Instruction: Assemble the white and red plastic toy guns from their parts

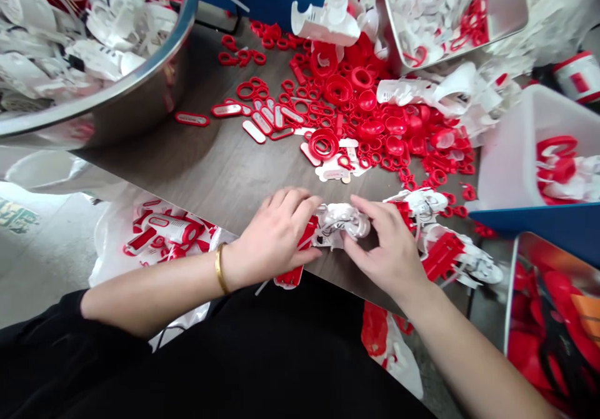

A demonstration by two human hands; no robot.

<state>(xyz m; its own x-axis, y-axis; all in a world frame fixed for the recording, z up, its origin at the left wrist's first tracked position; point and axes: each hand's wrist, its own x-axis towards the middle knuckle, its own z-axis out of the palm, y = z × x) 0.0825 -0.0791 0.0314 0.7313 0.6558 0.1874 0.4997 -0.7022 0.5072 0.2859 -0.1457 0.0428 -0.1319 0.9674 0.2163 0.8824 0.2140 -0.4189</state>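
At the table's front edge, a red and white plastic assembly [344,220] with thin dark wires lies between my two hands. My left hand [279,234] is closed round its red end, fingers on top and thumb below. With thumb and fingers curved, my right hand [387,244] grips the white rounded end. Part of the red body [289,277] shows below my left hand, over the edge. Just right of my right hand lie more red and white assemblies [443,253]. The undersides of the held piece are hidden.
Red rings and caps [370,128] are heaped on the table [210,175] beyond my hands. A metal bowl [140,90] of white parts stands left. Trays and a white bin [504,156] stand right. A bag of red-white parts [110,253] hangs below left.
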